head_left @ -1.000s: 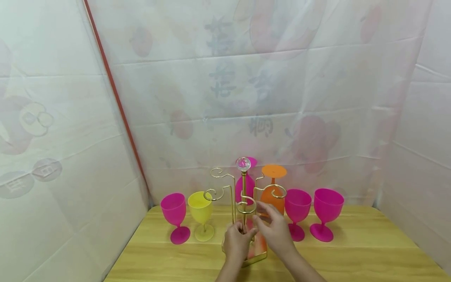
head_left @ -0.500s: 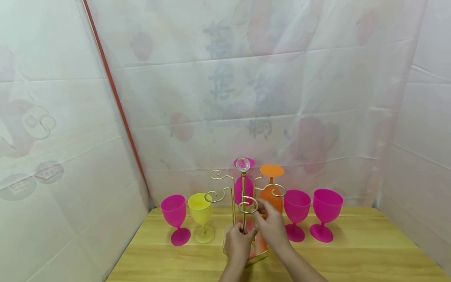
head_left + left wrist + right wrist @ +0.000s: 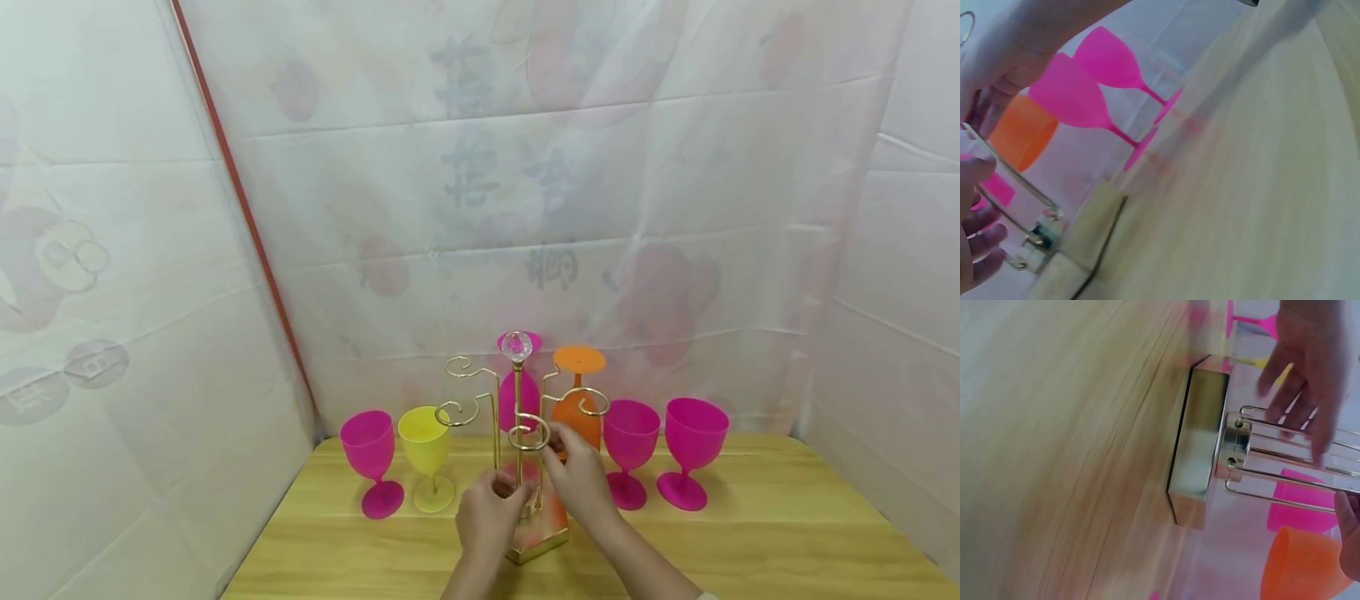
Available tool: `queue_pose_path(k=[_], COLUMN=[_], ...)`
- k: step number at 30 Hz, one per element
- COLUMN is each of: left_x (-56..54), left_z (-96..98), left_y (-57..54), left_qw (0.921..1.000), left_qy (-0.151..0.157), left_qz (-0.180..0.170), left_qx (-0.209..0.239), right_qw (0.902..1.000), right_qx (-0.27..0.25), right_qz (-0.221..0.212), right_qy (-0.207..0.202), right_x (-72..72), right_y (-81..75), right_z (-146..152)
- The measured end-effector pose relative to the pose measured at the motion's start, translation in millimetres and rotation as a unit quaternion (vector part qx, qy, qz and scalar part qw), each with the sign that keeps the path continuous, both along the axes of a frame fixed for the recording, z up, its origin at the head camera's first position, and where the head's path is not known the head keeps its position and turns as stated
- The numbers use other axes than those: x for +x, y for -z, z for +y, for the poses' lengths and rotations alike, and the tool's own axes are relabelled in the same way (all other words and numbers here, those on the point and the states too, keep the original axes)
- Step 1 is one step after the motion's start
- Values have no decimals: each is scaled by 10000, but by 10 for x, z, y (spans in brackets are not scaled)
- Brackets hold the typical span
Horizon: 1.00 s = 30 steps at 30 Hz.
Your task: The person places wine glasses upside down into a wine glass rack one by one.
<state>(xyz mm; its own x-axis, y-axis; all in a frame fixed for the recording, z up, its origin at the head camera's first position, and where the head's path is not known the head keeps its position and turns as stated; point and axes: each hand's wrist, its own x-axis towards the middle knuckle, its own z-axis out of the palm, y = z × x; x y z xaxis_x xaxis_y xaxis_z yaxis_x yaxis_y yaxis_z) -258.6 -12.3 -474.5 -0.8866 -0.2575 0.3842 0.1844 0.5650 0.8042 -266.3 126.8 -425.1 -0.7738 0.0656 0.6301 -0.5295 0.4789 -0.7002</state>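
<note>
In the head view a gold wire goblet rack [image 3: 543,543] with a glass knob [image 3: 517,347] stands at the table's middle. An orange goblet [image 3: 579,410] and a pink goblet [image 3: 521,392] hang upside down at its back. My right hand [image 3: 587,487] pinches the rack's front wire arm, just below its curled end. Beside the rack's lower rods is my left hand [image 3: 486,518], its fingers loosely bent and holding nothing. In the right wrist view the left hand [image 3: 1315,365] hovers over the thin rods [image 3: 1294,453], fingers spread.
Left of the rack, a pink goblet [image 3: 369,446] and a yellow goblet [image 3: 425,442] stand upright. Two more pink goblets stand to the right, one nearer [image 3: 632,437] and one farther out [image 3: 696,435]. Behind the wooden table [image 3: 330,550] hangs a pale printed sheet [image 3: 480,317].
My left hand has drawn away to the left from the rods. The right fingers have closed in on the front wire arm, whose curl sits slightly farther right.
</note>
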Motion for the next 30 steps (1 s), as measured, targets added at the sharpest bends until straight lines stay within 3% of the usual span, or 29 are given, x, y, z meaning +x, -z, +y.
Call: queue_pose_path(k=[4, 8, 12, 16, 18, 22, 30], left_x=[8, -14, -58, -99, -114, -124, -142], left_z=[-101, -193, -247, -254, -246, -230, -241], left_y=[-134, -311, -467, -473, -442, -381, -340], left_qw=[9988, 9912, 9802, 9671, 9639, 9626, 9493], left_qy=[-8, 581, 1443, 2098, 2183, 2059, 2044], left_qz=[464, 987, 806, 576, 605, 826, 1391], left_qx=[139, 659, 1088, 1322, 1397, 1555, 1942], right_qw=[10000, 9999, 9999, 9999, 10000, 9999, 10000], right_qx=[56, 122, 108, 96, 89, 95, 46], right_qz=[24, 84, 105, 33, 14, 36, 56], right_qy=[-16, -8, -13, -25, -41, -61, -34], right_x=[-8, -18, -30, -38, -42, -46, -27], right_y=[2, 12, 26, 49, 59, 63, 70], right_z=[11, 19, 21, 20, 18, 14, 19])
